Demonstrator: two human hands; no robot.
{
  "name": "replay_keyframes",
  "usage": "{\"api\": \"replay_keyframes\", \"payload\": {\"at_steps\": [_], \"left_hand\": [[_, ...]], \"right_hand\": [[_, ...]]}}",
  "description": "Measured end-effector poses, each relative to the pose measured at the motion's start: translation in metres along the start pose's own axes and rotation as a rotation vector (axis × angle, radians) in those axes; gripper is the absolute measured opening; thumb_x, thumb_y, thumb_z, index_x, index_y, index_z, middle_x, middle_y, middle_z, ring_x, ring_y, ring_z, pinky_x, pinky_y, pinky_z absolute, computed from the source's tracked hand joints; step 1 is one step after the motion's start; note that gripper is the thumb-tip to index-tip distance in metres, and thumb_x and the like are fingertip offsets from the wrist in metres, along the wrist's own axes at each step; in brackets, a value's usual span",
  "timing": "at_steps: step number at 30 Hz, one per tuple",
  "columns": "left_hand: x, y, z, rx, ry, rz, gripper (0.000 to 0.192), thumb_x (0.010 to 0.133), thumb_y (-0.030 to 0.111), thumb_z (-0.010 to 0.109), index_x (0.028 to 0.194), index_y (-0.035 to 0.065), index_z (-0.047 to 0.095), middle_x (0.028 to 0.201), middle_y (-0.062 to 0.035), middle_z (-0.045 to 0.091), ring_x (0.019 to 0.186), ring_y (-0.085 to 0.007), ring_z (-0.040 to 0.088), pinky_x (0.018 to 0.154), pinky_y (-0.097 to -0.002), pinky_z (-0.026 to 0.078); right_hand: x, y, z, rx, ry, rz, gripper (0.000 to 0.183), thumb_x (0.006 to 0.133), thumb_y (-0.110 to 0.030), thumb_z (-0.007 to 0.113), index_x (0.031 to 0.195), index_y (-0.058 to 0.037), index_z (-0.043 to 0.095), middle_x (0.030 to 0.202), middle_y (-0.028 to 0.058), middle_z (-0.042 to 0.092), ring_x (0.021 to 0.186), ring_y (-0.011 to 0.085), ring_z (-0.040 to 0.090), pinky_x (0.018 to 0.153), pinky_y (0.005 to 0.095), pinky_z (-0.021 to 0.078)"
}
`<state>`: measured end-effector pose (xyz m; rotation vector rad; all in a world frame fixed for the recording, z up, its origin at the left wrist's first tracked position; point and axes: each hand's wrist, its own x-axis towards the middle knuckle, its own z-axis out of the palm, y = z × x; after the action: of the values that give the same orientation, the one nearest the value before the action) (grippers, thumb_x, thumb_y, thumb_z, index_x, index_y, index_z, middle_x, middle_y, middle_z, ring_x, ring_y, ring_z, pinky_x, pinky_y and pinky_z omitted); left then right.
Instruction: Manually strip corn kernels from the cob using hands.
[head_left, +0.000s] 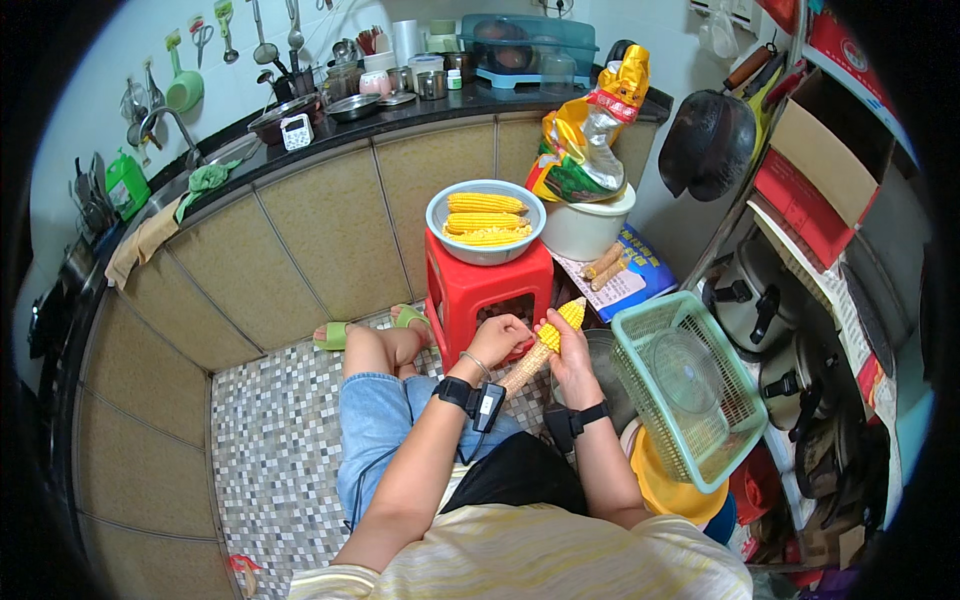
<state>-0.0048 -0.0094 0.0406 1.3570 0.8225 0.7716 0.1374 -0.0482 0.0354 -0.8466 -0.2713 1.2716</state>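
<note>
My right hand (571, 352) is closed around an ear of corn (551, 337); yellow kernels cover its tip end, while the lower part is bare cob pointing down toward my lap. Just left of the ear is my left hand (501, 339), fingers curled; whether kernels are inside it cannot be seen. Beyond my hands a red plastic stool (487, 281) bears a light blue plastic basin (433, 214) with several yellow ears of corn (486, 222) and loose kernels. Bare corn cobs (609, 270) lie on printed sheets right of the stool.
A green plastic basket (626, 375) stands at my right, over a yellow basin (660, 480). Behind the stool is a white bucket (585, 229) with a yellow bag (589, 150) on top. A rack with pressure cookers (750, 285) lines the right side; the counter (420, 112) runs behind.
</note>
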Motion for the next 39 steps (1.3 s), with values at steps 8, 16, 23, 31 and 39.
{"api": "replay_keyframes", "payload": {"at_steps": [8, 16, 23, 31, 39], "left_hand": [[0.005, -0.041, -0.024, -0.658, 0.155, -0.2, 0.01, 0.082, 0.0, 0.049, 0.092, -0.0005, 0.048, 0.085, -0.0114, 0.059, 0.071, -0.019, 0.061, 0.065, -0.0278, 0.055], [0.008, -0.11, -0.05, -0.957, 0.458, -0.519, 0.029, 0.078, -0.006, 0.038, 0.106, -0.0057, 0.045, 0.098, -0.0145, 0.052, 0.083, -0.0275, 0.058, 0.075, -0.0371, 0.054], [0.019, -0.128, -0.061, -0.806, 0.719, -0.618, 0.014, 0.08, 0.012, 0.047, 0.089, 0.0016, 0.049, 0.081, -0.0113, 0.053, 0.072, -0.0274, 0.056, 0.069, -0.0411, 0.053], [0.08, 0.039, -0.076, -1.005, 0.314, -0.091, 0.068, 0.087, 0.047, 0.039, 0.136, 0.0056, 0.015, 0.142, -0.017, 0.019, 0.127, -0.0278, 0.027, 0.1, -0.0454, 0.029], [0.009, 0.006, -0.049, -0.102, 0.012, -0.304, 0.033, 0.088, 0.029, 0.05, 0.112, 0.0069, 0.053, 0.106, -0.0061, 0.059, 0.091, -0.0139, 0.058, 0.074, -0.0265, 0.048]], "right_hand": [[0.002, -0.003, -0.003, -0.01, -0.037, 0.017, 0.016, 0.076, -0.007, 0.066, 0.086, -0.0041, 0.054, 0.072, 0.0061, 0.058, 0.062, 0.0177, 0.057, 0.057, 0.0287, 0.0483], [0.008, 0.001, -0.008, -0.009, -0.045, 0.022, 0.014, 0.08, -0.009, 0.062, 0.09, -0.0045, 0.054, 0.074, 0.0069, 0.058, 0.064, 0.0188, 0.059, 0.059, 0.032, 0.0515], [0.005, -0.006, -0.012, 0.027, -0.003, 0.022, 0.018, 0.076, -0.006, 0.065, 0.088, -0.0053, 0.052, 0.071, 0.0059, 0.057, 0.062, 0.0184, 0.057, 0.056, 0.0285, 0.0489], [0.007, -0.001, -0.018, 0.024, -0.019, 0.018, 0.015, 0.079, -0.008, 0.063, 0.089, -0.004, 0.052, 0.074, 0.0068, 0.057, 0.064, 0.0186, 0.057, 0.059, 0.0303, 0.0499], [-0.002, -0.004, -0.003, 0.006, -0.039, 0.022, 0.016, 0.078, -0.006, 0.064, 0.088, -0.0048, 0.052, 0.073, 0.0059, 0.056, 0.063, 0.017, 0.057, 0.059, 0.0282, 0.0482]]}}
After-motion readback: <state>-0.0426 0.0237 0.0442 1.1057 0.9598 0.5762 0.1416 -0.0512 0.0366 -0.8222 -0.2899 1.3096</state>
